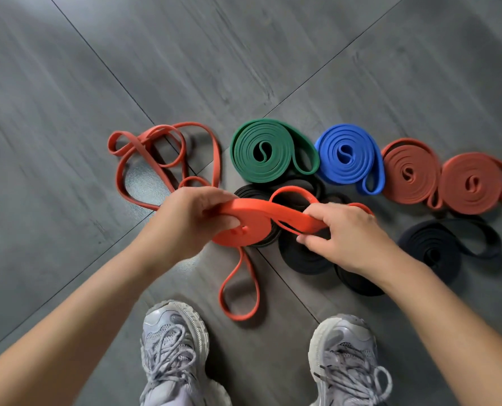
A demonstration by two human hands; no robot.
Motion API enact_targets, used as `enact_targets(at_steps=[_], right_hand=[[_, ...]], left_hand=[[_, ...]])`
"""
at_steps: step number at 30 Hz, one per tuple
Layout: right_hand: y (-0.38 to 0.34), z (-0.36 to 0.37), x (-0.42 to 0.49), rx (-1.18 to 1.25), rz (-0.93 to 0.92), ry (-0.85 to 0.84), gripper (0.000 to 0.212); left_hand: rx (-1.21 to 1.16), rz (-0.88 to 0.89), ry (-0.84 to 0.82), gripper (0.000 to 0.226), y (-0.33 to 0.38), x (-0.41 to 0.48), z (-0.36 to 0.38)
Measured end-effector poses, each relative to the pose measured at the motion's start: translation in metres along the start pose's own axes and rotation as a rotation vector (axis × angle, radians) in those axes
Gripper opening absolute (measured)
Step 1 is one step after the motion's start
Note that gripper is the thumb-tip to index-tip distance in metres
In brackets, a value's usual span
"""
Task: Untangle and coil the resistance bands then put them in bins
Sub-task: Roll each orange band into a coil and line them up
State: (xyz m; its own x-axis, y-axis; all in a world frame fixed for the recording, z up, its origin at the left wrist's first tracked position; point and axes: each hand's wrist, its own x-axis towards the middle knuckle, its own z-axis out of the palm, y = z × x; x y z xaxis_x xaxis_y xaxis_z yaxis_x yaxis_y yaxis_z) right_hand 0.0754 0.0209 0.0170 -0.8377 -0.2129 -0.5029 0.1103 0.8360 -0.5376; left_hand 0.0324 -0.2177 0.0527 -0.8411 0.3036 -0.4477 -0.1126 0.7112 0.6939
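Observation:
Both hands hold a partly coiled orange-red band [252,221] above the floor. My left hand [185,221] grips the coiled part. My right hand [343,232] pinches the flat strand beside it, and a loose loop [239,291] hangs down toward my shoes. A tangled orange-red band [161,159] lies on the floor at the left. Coiled bands lie in a row behind: green [270,150], blue [349,156], and two orange-red coils [409,171] [475,183]. Black coils [299,256] lie under my hands, partly hidden. A dark coil [443,247] lies at the right.
The floor is dark grey tile [126,54] with diagonal seams. My two grey laced shoes [173,347] [343,356] stand at the bottom of the view, just below the hanging loop. No bin is in view.

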Motion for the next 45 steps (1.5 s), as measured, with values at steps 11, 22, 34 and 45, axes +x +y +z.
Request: enact_targets(at_steps=[11,22,34,45], right_hand=[[0.013,-0.019,0.001,0.316,0.083,0.022,0.021],[-0.008,0.0,0.008,0.244,-0.029,0.119,0.056],[-0.02,-0.001,0.012,0.513,-0.155,0.166,0.03],[-0.014,0.004,0.004,0.97,-0.053,0.039,0.025]], left_hand=[[-0.386,-0.046,0.027,0.031,0.001,0.007,-0.012],[0.004,0.042,0.019,0.021,0.002,0.012,0.001],[-0.342,0.018,-0.054,0.031,0.015,0.009,0.004],[-0.613,-0.046,-0.174,0.023,0.011,0.006,0.016]])
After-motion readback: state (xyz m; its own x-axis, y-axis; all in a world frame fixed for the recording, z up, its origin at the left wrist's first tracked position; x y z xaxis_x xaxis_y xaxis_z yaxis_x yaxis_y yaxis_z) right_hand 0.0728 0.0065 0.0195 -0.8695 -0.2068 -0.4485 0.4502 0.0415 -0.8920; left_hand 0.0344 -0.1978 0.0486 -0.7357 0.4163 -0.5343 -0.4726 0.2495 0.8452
